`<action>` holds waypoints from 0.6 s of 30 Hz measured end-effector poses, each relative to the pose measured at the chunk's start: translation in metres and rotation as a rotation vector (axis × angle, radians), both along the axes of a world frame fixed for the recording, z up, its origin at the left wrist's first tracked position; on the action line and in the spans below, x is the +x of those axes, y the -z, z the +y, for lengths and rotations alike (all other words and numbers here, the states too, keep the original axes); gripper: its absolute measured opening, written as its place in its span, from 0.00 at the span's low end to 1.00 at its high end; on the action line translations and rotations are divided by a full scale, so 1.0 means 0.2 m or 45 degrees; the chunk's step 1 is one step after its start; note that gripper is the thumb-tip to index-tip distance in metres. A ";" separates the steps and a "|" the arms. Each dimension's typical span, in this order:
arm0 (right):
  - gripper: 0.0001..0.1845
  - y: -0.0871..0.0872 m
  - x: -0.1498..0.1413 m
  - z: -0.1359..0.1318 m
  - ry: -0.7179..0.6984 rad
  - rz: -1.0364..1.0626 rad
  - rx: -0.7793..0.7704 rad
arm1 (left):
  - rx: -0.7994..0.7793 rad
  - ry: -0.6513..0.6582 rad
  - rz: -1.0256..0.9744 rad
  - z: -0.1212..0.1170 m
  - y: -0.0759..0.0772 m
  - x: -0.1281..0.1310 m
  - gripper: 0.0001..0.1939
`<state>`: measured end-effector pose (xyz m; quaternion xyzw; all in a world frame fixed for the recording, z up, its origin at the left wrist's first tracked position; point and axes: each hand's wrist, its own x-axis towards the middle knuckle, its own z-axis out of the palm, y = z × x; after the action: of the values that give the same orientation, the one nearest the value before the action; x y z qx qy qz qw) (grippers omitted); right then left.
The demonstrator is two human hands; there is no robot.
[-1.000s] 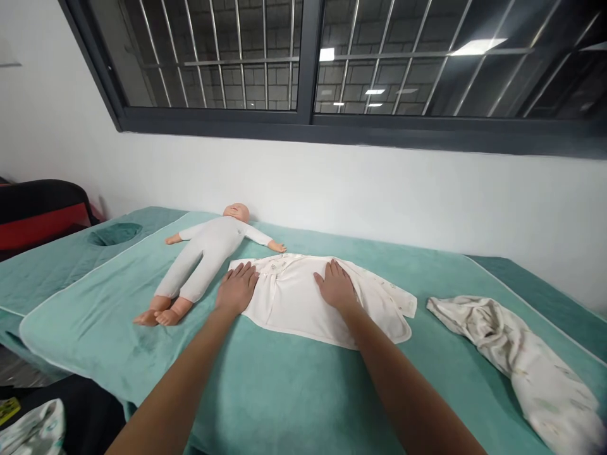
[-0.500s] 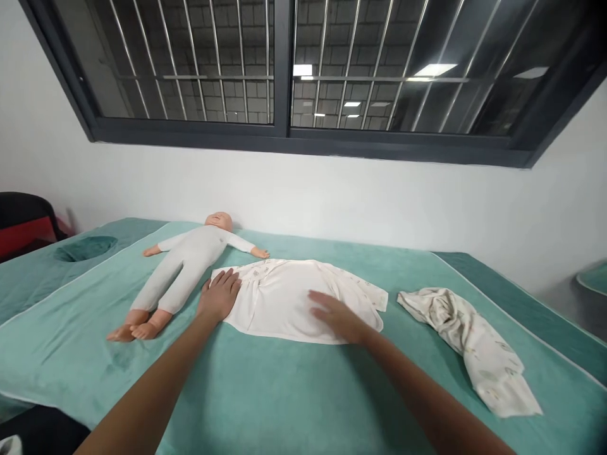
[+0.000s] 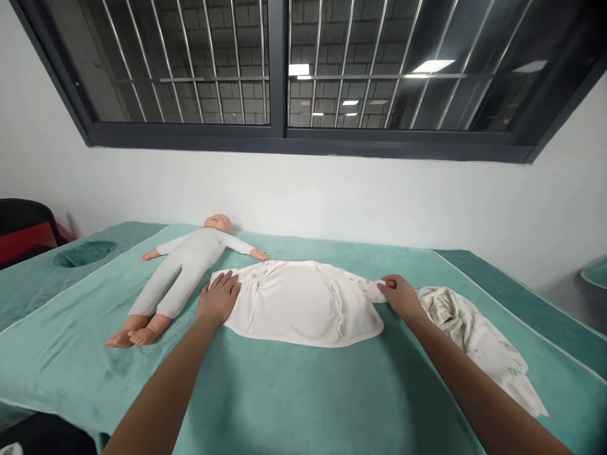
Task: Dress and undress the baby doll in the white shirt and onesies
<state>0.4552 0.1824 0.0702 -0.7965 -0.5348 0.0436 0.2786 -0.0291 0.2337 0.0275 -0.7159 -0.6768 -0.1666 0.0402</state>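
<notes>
A white baby shirt (image 3: 296,306) with small-printed sleeves lies spread out on the green bed cover (image 3: 294,392). My left hand (image 3: 219,298) rests flat on the shirt's left sleeve, fingers stretched out. At the opposite side, my right hand (image 3: 401,296) pinches the cuff end of the right sleeve between thumb and fingers. A baby doll (image 3: 192,265) in a pale bodysuit lies on its back to the left of the shirt, one of its hands close to the left sleeve.
Crumpled printed baby clothing (image 3: 478,335) lies to the right, partly behind my right forearm. A white wall (image 3: 322,196) with a barred window (image 3: 279,136) stands beyond the bed. At far left is a black and red chair (image 3: 28,230).
My right hand has moved right from above the shirt's middle to its right sleeve end and taken hold of the cuff. My left hand has stayed in place on the left sleeve.
</notes>
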 end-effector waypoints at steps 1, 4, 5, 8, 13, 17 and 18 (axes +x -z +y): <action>0.19 -0.01 0.01 0.02 0.013 -0.002 0.043 | -0.009 -0.005 -0.006 0.00 0.00 0.00 0.25; 0.19 -0.02 0.06 0.04 0.034 -0.046 0.114 | -0.035 -0.010 -0.023 -0.01 -0.02 0.00 0.25; 0.19 -0.02 0.07 0.05 0.029 -0.070 0.123 | -0.041 -0.009 -0.026 -0.01 -0.03 0.01 0.25; 0.20 -0.03 0.01 0.08 -0.032 -0.154 0.152 | -0.044 -0.009 -0.031 -0.02 -0.04 0.02 0.25; 0.23 0.02 -0.23 0.16 -0.343 -0.249 0.127 | -0.032 -0.005 -0.029 -0.03 -0.05 0.02 0.24; 0.27 0.11 -0.35 0.16 -0.504 -0.298 0.003 | -0.031 -0.016 -0.026 -0.02 -0.04 0.02 0.24; 0.28 0.13 -0.35 0.15 -0.505 -0.314 -0.023 | -0.025 -0.026 -0.027 -0.02 -0.04 0.02 0.24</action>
<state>0.3845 0.2126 0.0445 -0.6775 -0.7105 0.0047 0.1902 -0.0255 0.2301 0.0359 -0.7074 -0.6862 -0.1670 0.0277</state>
